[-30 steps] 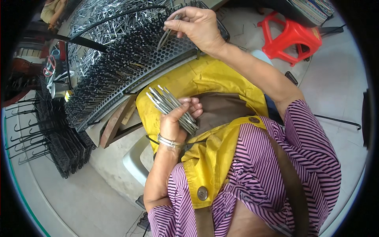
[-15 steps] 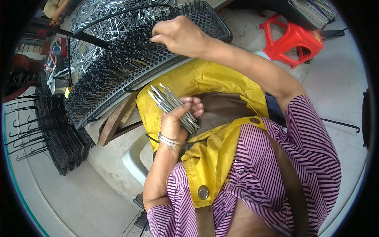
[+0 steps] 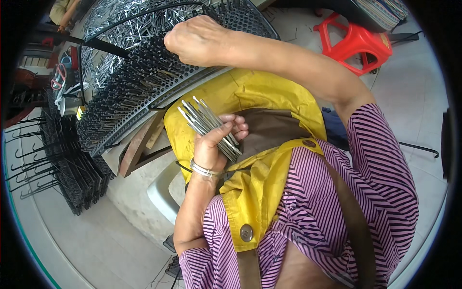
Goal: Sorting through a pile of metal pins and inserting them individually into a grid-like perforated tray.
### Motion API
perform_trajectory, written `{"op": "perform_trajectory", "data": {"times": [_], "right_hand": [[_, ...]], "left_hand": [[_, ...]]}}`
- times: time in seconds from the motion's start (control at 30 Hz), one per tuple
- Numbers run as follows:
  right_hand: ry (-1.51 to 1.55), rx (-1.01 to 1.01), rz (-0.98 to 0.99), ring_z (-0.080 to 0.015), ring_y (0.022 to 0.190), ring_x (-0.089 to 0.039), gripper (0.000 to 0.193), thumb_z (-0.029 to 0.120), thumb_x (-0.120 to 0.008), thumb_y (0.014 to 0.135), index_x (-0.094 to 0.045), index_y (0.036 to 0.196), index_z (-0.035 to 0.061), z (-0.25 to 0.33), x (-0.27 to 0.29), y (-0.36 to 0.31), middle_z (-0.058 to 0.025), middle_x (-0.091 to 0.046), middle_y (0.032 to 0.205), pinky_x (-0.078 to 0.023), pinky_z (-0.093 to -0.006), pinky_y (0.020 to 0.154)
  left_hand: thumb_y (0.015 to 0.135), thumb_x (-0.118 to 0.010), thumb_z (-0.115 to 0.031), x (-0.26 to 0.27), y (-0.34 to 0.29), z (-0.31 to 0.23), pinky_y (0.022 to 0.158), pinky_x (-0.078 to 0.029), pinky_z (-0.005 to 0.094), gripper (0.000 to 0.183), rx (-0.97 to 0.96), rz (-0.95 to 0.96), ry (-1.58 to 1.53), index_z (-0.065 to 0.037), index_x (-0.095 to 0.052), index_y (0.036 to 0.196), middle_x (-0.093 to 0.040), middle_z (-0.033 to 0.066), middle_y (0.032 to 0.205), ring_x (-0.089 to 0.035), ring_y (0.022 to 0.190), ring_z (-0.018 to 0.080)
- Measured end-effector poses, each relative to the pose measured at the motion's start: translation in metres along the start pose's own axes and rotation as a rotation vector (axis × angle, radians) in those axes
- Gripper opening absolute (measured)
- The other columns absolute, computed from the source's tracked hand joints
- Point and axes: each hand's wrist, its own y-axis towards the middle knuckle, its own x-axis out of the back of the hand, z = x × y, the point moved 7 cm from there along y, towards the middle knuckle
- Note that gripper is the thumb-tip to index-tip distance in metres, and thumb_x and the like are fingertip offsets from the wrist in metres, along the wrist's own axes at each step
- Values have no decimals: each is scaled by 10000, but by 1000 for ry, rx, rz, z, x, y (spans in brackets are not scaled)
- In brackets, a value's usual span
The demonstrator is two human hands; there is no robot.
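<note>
Low over my lap, my left hand (image 3: 215, 142) is closed round a bundle of thin silvery metal rods (image 3: 204, 117). Some of the rods' upper ends look flattened or looped. My right hand (image 3: 195, 41) hangs over a long perforated black rack (image 3: 180, 72), its fingers curled down and mostly hidden behind the back of the hand. What those fingers grip cannot be made out. Many dark rods (image 3: 130, 84) stand upright in the rack's holes, while some holes towards its right end show bare.
Behind the rack lies a heap of loose metal rods (image 3: 108, 58). Stacked black racks with hooked wires (image 3: 72, 168) stand at the left. Scissors (image 3: 58, 77) and a metal cup (image 3: 70, 104) are beyond the rack's left end. A red stool (image 3: 358, 43) stands at the right.
My right hand has moved left along the rack, and its fingers have turned down out of sight. My left hand still holds the bundle in nearly the same place.
</note>
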Motion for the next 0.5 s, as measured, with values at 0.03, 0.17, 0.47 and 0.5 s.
{"op": "perform_trajectory", "data": {"times": [0.03, 0.17, 0.47, 0.5], "right_hand": [[0, -1, 0, -348, 592, -579, 41, 15, -496, 598, -529, 586, -7, 0, 2, 0, -188, -559, 600, -463, -414, 524], [40, -64, 28, -361, 602, -578, 57, 15, -494, 626, -538, 648, -13, -7, -4, -10, -201, -560, 611, -463, -421, 532], [-6, -62, 64, -369, 600, -572, 127, 85, -524, 736, -493, 668, -17, -16, -17, -19, -203, -549, 590, -460, -427, 534], [69, -80, 33, -346, 579, -578, 150, 116, -537, 749, -516, 698, -23, -16, -14, -22, -198, -555, 594, -458, -413, 520]], "left_hand": [[757, -529, 10, -2, 0, -1, 723, -507, 381, 192, -4, 24, -1, 57, -535, 943, -586, 189, 891, -591, 802, 293], [753, -537, 1, -5, -1, 0, 726, -503, 386, 215, -5, 75, -26, 57, -535, 961, -584, 191, 902, -588, 809, 298], [740, -562, -31, -14, -2, 0, 683, -500, 385, 266, -28, 190, 12, 49, -536, 992, -580, 197, 897, -586, 773, 298], [736, -569, -34, -16, -2, -1, 652, -495, 373, 269, -31, 205, 15, 45, -539, 991, -580, 199, 890, -583, 737, 291]]}}
